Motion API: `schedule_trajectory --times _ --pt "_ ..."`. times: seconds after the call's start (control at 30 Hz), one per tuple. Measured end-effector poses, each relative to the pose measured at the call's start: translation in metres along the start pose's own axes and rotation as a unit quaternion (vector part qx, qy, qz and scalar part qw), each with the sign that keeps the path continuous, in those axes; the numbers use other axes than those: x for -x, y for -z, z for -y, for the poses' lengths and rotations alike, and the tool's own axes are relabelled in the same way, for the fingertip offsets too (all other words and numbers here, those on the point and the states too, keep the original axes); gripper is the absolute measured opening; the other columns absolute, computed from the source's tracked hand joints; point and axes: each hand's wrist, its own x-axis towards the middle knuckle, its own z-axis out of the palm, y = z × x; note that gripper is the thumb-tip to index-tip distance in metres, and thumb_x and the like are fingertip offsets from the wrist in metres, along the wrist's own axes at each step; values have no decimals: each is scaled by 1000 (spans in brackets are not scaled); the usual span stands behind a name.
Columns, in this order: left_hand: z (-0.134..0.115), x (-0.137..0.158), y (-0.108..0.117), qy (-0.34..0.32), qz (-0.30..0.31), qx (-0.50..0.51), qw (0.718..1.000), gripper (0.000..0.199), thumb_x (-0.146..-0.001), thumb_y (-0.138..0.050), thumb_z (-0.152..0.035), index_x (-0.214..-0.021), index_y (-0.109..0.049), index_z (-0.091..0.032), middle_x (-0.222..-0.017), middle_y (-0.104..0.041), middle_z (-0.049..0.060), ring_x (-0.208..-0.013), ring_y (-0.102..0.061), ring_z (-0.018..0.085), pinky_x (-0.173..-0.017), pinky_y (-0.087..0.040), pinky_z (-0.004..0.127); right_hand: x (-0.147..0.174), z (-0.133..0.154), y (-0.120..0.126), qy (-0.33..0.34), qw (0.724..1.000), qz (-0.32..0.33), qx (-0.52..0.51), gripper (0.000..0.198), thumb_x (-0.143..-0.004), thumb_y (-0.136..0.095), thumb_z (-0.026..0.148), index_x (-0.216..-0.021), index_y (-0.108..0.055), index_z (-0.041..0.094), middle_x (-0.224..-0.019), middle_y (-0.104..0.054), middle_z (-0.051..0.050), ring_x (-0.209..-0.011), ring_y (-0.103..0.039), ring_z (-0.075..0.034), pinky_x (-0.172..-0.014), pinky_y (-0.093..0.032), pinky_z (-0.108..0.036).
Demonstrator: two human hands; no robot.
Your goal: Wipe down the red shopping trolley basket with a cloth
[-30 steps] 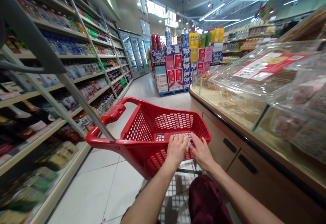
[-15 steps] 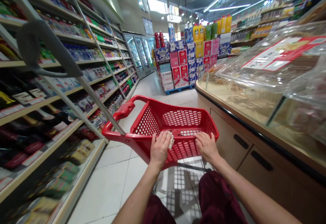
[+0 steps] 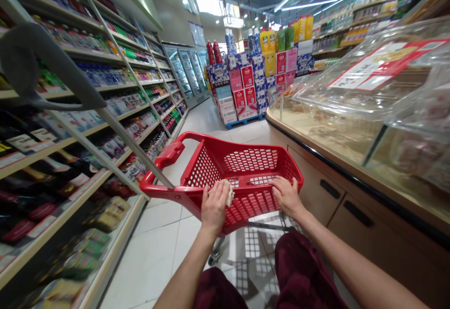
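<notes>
A red plastic rolling shopping basket (image 3: 251,159) with perforated walls stands right before me; its inside looks bare. My left hand (image 3: 213,206) presses a crumpled whitish cloth (image 3: 230,194) against the near rim, and its fingers partly hide the cloth. Over the same rim, close to the right corner, my right hand (image 3: 286,196) curls its fingers, with the thumb apart. From the basket's left end a metal pull rod (image 3: 133,145) slants up to a grey handle (image 3: 56,65). A caster (image 3: 214,252) shows below my left wrist.
Shelves of bottles and cans (image 3: 116,84) run along the left. At the right stands a wooden counter (image 3: 316,173) with clear lidded food trays (image 3: 344,93). Stacked drink cartons (image 3: 246,88) rest on a blue pallet ahead; glass-door fridges (image 3: 186,70) are behind.
My left hand has slid a little left along the rim with the cloth. My right hand stays at the right corner. The basket has tilted or turned slightly, and a caster now shows.
</notes>
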Motion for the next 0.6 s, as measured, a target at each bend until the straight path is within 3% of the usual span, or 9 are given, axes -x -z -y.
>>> schedule_trajectory --times 0.07,0.2,0.27,0.43,0.5,0.6 --pt "10 -1 6 -7 -14 0 1000 39 -83 -32 -14 -116 -50 -24 -119 -54 5 -110 -49 17 -106 -8 42 -1 -4 2 5 1000 -2 -4 28 -83 -33 26 -94 -58 23 -102 -62 -5 -106 -49 -22 -96 -14 -56" --pt "47 6 24 82 -80 -37 993 40 -83 -33 -16 -120 -45 -20 -122 -51 11 -109 -50 21 -104 -5 49 -1 -7 2 1 1000 -21 -11 25 -83 -35 27 -91 -58 24 -99 -63 -3 -105 -50 -22 -97 -13 -55" --pt "44 7 23 97 -86 -34 991 40 -82 -33 -15 -119 -47 -19 -121 -52 11 -109 -51 21 -104 -8 48 -1 -7 1 -7 999 -36 -8 22 -82 -37 28 -89 -58 24 -96 -64 -3 -104 -50 -22 -97 -11 -55" --pt "-1 -3 4 20 -4 21 1000 40 -82 -32 -13 -115 -51 -23 -118 -55 6 -109 -51 17 -106 -9 41 0 -9 1 -3 1000 -29 -7 22 -82 -36 28 -90 -57 24 -98 -63 -3 -103 -50 -21 -96 -13 -54" --pt "4 -4 6 9 -7 19 1000 40 -82 -31 -12 -115 -51 -23 -118 -55 5 -108 -51 17 -106 -6 41 -1 -11 3 -1 1000 -22 -10 24 -83 -34 26 -90 -57 24 -99 -63 -3 -103 -50 -21 -96 -14 -54" --pt "35 -1 19 74 -68 -30 994 38 -83 -34 -16 -119 -46 -19 -120 -54 9 -107 -52 19 -106 -5 46 -1 -11 4 2 1000 -23 -4 24 -84 -34 25 -90 -57 24 -98 -63 -3 -101 -51 -20 -96 -14 -53"
